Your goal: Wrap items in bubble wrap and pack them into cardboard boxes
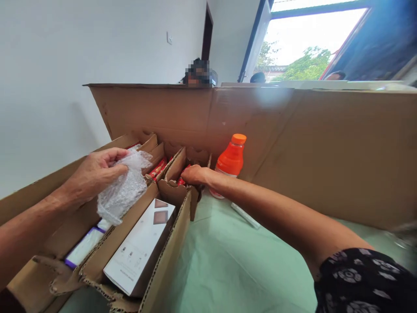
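Bubble wrap [125, 191], one clear crumpled piece: pinched at its upper edge between the thumb and fingers of the left hand [100, 171], hanging in front of that hand above the cardboard compartments.

Red packet [181, 180], shiny: directly at the right hand [195, 175], inside a narrow cardboard compartment. The right hand is bent downward into this compartment, its fingertips hidden; whether they grip the packet or only touch it, cannot tell.

Red packets [158, 168], further: between the two hands, in the neighbouring compartment.

White box [140, 248], printed with small pictures and icons: nearer the wearer than both hands, lying lengthwise in an open cardboard tray [182, 234] with ragged, corrugated edges.

White pack with purple edges [85, 247]: below the left hand, in the compartment left of the white box, partly covered by the bubble wrap.

Orange bottle [232, 154], orange cap, pale label: just beyond the right wrist, standing tilted, its lower part partly behind the forearm.

White strip [245, 215], slim: just below the right forearm, lying on the green cloth [228, 261].

Cardboard panel [293, 143], tall and wide: beyond both hands, upright behind the bottle.

Person [197, 71], head only, blurred: farther off, over the panel's top edge.
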A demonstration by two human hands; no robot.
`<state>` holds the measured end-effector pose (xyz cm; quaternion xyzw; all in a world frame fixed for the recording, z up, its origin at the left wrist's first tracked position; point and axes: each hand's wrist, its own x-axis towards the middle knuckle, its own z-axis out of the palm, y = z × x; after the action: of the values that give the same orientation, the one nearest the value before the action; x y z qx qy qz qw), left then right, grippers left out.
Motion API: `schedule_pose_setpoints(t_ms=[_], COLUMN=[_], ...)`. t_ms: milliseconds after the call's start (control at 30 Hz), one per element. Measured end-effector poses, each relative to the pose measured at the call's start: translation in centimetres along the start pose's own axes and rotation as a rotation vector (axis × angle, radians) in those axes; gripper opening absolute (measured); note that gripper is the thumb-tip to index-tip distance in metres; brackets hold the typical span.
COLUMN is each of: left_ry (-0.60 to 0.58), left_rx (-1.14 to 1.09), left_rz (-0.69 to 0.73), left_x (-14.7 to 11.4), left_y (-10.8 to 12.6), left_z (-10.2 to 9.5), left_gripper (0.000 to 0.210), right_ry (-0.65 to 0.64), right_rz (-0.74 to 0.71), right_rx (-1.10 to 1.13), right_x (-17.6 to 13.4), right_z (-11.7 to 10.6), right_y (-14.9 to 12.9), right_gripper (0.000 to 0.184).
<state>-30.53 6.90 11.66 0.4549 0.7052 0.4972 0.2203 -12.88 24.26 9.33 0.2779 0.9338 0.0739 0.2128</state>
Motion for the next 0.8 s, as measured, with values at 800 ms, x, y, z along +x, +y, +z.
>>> schedule_pose_setpoints(t_ms=[800], left_ry=[-0.337], left_rx=[0.902], left_rz=[0.125], left_x=[9.7], left_y=[2.1], left_z=[7.4], left_gripper=[0.021], right_ry=[0.465], right_rz=[0.323], right_rx=[0.654], right_x=[-15.1], right_z=[22.8], right_y=[11.0], right_gripper=[0.048])
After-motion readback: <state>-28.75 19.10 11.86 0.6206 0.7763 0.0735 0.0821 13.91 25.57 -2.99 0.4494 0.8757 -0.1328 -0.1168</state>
